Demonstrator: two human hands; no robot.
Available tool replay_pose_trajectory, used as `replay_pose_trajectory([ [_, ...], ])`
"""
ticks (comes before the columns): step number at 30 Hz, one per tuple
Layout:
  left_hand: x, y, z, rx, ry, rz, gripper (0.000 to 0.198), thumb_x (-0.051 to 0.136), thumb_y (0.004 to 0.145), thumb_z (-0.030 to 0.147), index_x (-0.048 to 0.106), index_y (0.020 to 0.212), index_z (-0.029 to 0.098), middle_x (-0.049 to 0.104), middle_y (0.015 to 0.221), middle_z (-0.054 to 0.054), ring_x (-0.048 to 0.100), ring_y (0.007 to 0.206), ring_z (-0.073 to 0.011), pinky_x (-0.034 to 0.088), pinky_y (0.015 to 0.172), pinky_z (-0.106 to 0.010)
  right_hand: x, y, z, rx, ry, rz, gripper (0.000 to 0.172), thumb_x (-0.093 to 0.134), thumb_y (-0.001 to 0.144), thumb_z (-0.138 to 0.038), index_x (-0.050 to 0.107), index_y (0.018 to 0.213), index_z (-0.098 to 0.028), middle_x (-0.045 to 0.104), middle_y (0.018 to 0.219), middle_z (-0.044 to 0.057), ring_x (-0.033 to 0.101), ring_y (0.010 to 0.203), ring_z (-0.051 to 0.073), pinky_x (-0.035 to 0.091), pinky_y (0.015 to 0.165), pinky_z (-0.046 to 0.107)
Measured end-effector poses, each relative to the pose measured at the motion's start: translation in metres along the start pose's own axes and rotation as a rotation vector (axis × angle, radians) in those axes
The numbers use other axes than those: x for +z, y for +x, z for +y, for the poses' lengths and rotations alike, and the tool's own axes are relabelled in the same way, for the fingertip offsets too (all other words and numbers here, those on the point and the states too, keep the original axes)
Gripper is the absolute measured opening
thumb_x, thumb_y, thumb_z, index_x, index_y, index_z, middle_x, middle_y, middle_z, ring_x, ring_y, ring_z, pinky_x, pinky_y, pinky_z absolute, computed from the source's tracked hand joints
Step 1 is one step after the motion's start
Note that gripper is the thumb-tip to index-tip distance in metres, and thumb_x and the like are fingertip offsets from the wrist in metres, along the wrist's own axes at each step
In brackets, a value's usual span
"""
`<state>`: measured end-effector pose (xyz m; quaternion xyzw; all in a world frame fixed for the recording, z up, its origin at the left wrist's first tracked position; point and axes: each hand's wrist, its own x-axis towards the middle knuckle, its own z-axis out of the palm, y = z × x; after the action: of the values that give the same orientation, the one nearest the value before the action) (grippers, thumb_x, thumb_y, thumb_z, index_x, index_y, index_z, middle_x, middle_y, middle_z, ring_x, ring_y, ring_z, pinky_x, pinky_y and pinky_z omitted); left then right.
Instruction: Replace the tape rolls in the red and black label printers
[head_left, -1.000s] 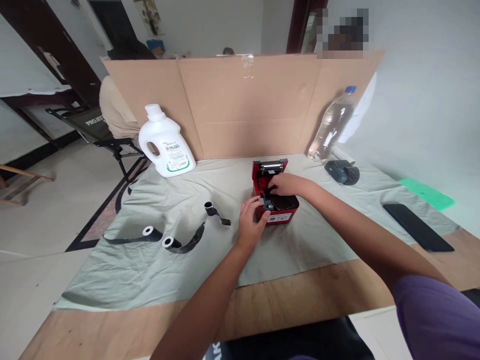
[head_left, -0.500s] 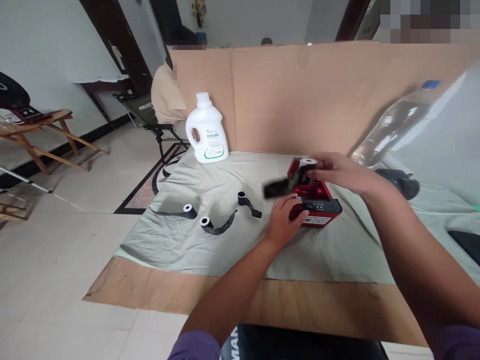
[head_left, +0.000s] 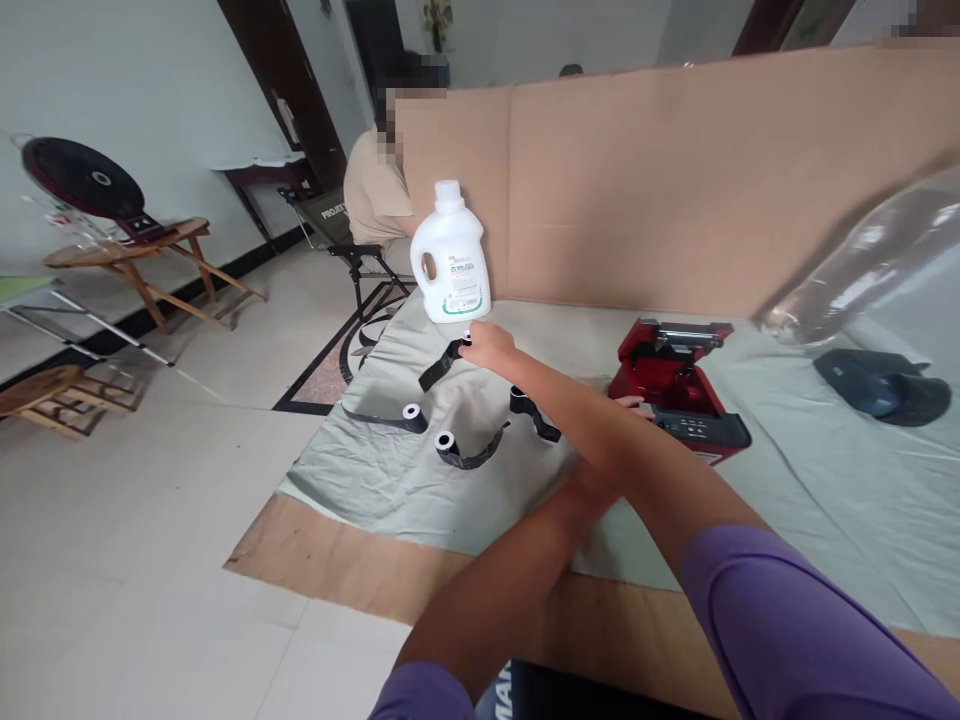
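Note:
My right hand is closed around a roll of black paper with a white core, and its loose strip hangs down to the left. It is just in front of the white detergent bottle. Another black roll, a second one and a third stand on the cloth with their strips trailing. A red printer has its lid raised and its red inside showing. My left hand grips the printer's left front side, mostly hidden behind my crossing right forearm.
A pale green cloth covers most of the wooden table. Cardboard stands along the back. At right are a clear plastic bottle and a dark cap. A person sits beyond the table.
My right hand has carried the black paper roll from above the printer leftward, to near the detergent bottle. My left hand stays at the printer. The view has swung left.

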<state>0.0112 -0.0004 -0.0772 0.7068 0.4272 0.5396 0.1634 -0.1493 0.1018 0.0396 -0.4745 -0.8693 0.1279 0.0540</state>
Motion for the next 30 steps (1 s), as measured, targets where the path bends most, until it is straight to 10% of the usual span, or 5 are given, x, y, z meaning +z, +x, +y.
replay_pose_trajectory([
  [5, 0.008, 0.002, -0.002, -0.08, -0.116, 0.094, 0.035, 0.083, 0.078, 0.022, 0.066, 0.108, 0.019, 0.061, 0.131, -0.017, 0.059, 0.122, -0.0285, 0.042, 0.111, -0.047, 0.029, 0.009, 0.007, -0.002, -0.061, -0.061, 0.041, 0.057, 0.093, -0.033, 0.058, 0.129, -0.013, 0.068, 0.125, 0.018, 0.066, 0.114, 0.03, 0.054, 0.086, 0.036],
  [13, -0.002, 0.006, 0.009, -0.117, -0.066, 0.03, 0.039, 0.082, 0.077, 0.017, 0.064, 0.111, 0.017, 0.061, 0.133, -0.018, 0.06, 0.124, -0.0274, 0.041, 0.112, -0.042, 0.008, -0.016, -0.011, -0.124, -0.124, 0.072, 0.056, 0.055, 0.094, -0.034, 0.043, 0.146, -0.014, 0.059, 0.134, 0.022, 0.066, 0.109, 0.033, 0.052, 0.08, 0.039],
  [18, -0.019, 0.006, 0.024, -0.06, -0.022, 0.055, 0.032, 0.077, 0.084, 0.025, 0.062, 0.111, 0.024, 0.064, 0.133, -0.012, 0.06, 0.127, -0.0246, 0.042, 0.112, -0.042, 0.009, -0.049, -0.046, -0.578, -0.036, -0.115, 0.025, 0.053, 0.092, -0.021, 0.068, 0.112, -0.023, 0.07, 0.116, 0.008, 0.066, 0.1, 0.023, 0.044, 0.076, 0.029],
  [25, -0.025, 0.003, 0.023, -0.058, 0.01, 0.036, 0.029, 0.074, 0.087, 0.033, 0.065, 0.114, 0.027, 0.064, 0.136, -0.005, 0.062, 0.122, -0.0241, 0.047, 0.108, -0.039, 0.008, -0.09, -0.041, -0.529, 0.116, -0.331, 0.024, 0.062, 0.088, -0.044, 0.069, 0.089, -0.021, 0.07, 0.084, 0.003, 0.06, 0.073, 0.017, 0.033, 0.06, 0.027],
  [30, -0.02, 0.003, 0.018, -0.045, 0.032, 0.051, 0.029, 0.07, 0.088, 0.036, 0.065, 0.113, 0.024, 0.066, 0.134, -0.004, 0.063, 0.121, -0.0209, 0.048, 0.107, -0.037, 0.025, -0.115, -0.03, -0.511, 0.12, -0.292, 0.008, 0.069, 0.075, -0.025, 0.064, 0.078, -0.02, 0.065, 0.076, 0.002, 0.056, 0.067, 0.016, 0.031, 0.058, 0.027],
])
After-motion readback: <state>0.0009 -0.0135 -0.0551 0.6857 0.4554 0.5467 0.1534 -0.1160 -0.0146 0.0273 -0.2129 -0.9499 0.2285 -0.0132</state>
